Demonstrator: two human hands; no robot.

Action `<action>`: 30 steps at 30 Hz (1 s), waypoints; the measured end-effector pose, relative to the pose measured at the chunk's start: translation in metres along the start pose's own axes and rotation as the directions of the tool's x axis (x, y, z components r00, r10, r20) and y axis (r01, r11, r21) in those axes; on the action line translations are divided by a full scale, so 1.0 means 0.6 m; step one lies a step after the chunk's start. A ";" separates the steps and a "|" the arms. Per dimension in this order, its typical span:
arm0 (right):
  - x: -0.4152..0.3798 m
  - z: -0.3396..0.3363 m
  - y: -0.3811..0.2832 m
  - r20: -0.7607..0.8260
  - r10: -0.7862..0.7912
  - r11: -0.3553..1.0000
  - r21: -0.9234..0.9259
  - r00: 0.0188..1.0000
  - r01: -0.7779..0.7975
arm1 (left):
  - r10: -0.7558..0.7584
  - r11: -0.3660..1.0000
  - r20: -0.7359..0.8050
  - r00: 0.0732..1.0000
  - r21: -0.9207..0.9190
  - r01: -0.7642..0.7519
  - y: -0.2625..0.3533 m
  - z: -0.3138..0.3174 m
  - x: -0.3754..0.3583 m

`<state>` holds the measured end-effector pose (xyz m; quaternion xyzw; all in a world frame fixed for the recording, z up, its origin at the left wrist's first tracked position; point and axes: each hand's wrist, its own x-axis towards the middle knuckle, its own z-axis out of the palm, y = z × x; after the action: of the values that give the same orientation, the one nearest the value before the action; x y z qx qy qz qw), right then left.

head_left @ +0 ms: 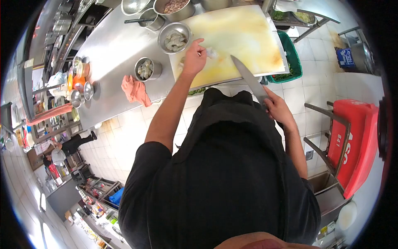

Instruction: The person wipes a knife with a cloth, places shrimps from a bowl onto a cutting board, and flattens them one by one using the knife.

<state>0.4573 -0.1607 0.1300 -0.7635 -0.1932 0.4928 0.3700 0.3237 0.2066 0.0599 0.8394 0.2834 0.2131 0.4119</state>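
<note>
My right hand (277, 107) is closed around the handle of a large chef's knife (248, 76). The blade points up and left, with its tip over the yellowed white cutting board (240, 29). Above the board's left part is my left hand (195, 60), fingers apart and partly curled, holding nothing I can see. Just right of its fingers lies a small pale piece (212, 52), perhaps shrimp. Close beyond that hand stands a metal bowl (161, 46) of greyish raw shrimp (175, 40). A smaller metal pot (156, 70) to the left contains paler shrimp pieces (145, 69).
An orange-pink cloth (135, 90) lies at the steel table's (110, 62) front edge. Behind the bowl are a handled pan (152, 20) and a pot of reddish-brown food (176, 6). A green bin (292, 50) stands right of the board. Another person (68, 147) is far left.
</note>
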 end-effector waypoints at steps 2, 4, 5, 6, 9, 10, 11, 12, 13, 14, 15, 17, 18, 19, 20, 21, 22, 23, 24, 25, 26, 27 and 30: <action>-0.003 -0.007 -0.009 -0.008 0.030 0.999 -0.012 1.000 -0.030 | 0.002 1.000 0.001 1.000 -0.018 -0.002 0.028 -0.054 -0.010; -0.001 -0.008 -0.013 -0.010 0.037 0.999 -0.011 0.999 -0.037 | -0.008 0.985 0.035 0.999 0.175 0.002 0.001 -0.096 -0.027; 0.003 -0.006 -0.012 -0.008 0.029 1.000 -0.005 1.000 -0.029 | -0.014 0.963 0.053 0.999 0.269 -0.001 -0.013 -0.114 -0.034; 0.006 -0.004 -0.013 -0.005 0.020 1.000 0.002 1.000 -0.020 | -0.068 0.943 0.083 0.994 0.332 0.036 -0.017 -0.131 -0.045; 0.009 0.005 -0.027 -0.015 -0.008 0.999 -0.040 1.000 0.008 | -0.134 0.866 0.152 0.979 0.498 0.041 -0.052 -0.164 -0.067; 0.013 0.006 -0.025 -0.008 -0.037 0.998 -0.048 0.999 0.037 | -0.081 0.872 0.103 0.991 0.488 0.020 -0.056 -0.172 -0.067; 0.019 0.007 -0.018 -0.001 -0.067 0.996 -0.058 0.998 0.067 | -0.028 0.878 0.052 0.998 0.479 -0.001 -0.059 -0.179 -0.067; 0.022 0.010 -0.015 0.007 -0.097 0.993 -0.068 0.995 0.097 | 0.025 0.882 -0.001 1.000 0.471 -0.021 -0.056 -0.185 -0.065; 0.022 0.014 -0.014 -0.002 -0.095 0.993 -0.066 0.996 0.094 | 0.068 0.887 -0.042 0.997 0.459 -0.042 -0.055 -0.190 -0.061; 0.024 0.017 -0.015 -0.013 -0.098 0.993 -0.065 0.995 0.097 | 0.117 0.891 -0.087 0.989 0.449 -0.066 -0.054 -0.196 -0.046; 0.029 0.019 -0.023 -0.026 -0.106 0.993 -0.064 0.994 0.104 | 0.168 0.893 -0.133 0.977 0.441 -0.094 -0.053 -0.201 -0.025; 0.025 0.017 -0.058 -0.006 -0.061 0.995 -0.078 0.998 0.061 | 0.144 0.882 -0.116 0.983 0.466 -0.074 -0.056 -0.208 0.018; 0.027 0.019 -0.060 -0.008 -0.080 0.994 -0.074 0.997 0.079 | 0.130 0.876 -0.107 0.986 0.478 -0.064 -0.061 -0.209 0.038; 0.027 0.021 -0.061 -0.011 -0.096 0.993 -0.068 0.995 0.095 | 0.139 0.869 -0.075 0.987 0.487 -0.086 -0.079 -0.208 0.060; 0.029 0.023 -0.065 -0.014 -0.106 0.992 -0.071 0.994 0.105 | 0.153 0.862 -0.043 0.987 0.495 -0.112 -0.094 -0.205 0.086; 0.029 0.024 -0.067 -0.019 -0.113 0.991 -0.072 0.993 0.111 | 0.165 0.854 -0.007 0.986 0.502 -0.139 -0.092 -0.203 0.099; 0.029 0.026 -0.069 -0.023 -0.117 0.991 -0.070 0.993 0.116 | 0.075 0.835 0.041 0.996 0.544 -0.085 -0.092 -0.199 0.105; 0.029 0.028 -0.071 -0.029 -0.122 0.991 -0.067 0.992 0.120 | -0.018 0.808 0.085 0.996 0.588 -0.036 -0.091 -0.194 0.114; 0.028 0.028 -0.075 -0.031 -0.117 0.990 -0.087 0.993 0.114 | -0.114 0.774 0.126 0.985 0.633 0.009 -0.091 -0.192 0.120; 0.025 0.029 -0.077 -0.041 -0.122 0.989 -0.083 0.992 0.119 | -0.137 0.748 0.145 0.980 0.664 0.007 -0.097 -0.188 0.126; 0.022 0.032 -0.078 -0.051 -0.125 0.990 -0.078 0.991 0.121 | -0.162 0.720 0.165 0.973 0.694 0.003 -0.105 -0.183 0.130; 0.019 0.035 -0.078 -0.061 -0.128 0.990 -0.073 0.990 0.124 | -0.187 0.692 0.184 0.965 0.722 -0.003 -0.105 -0.182 0.134; 0.020 0.043 -0.046 -0.070 -0.123 0.992 -0.046 0.990 0.120 | -0.170 0.701 0.200 0.965 0.713 -0.024 -0.102 -0.182 0.133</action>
<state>0.4410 -0.1251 0.1375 -0.7753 -0.2358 0.4369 0.3904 0.3005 0.3517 0.0822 0.9409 0.3224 -0.0367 0.0975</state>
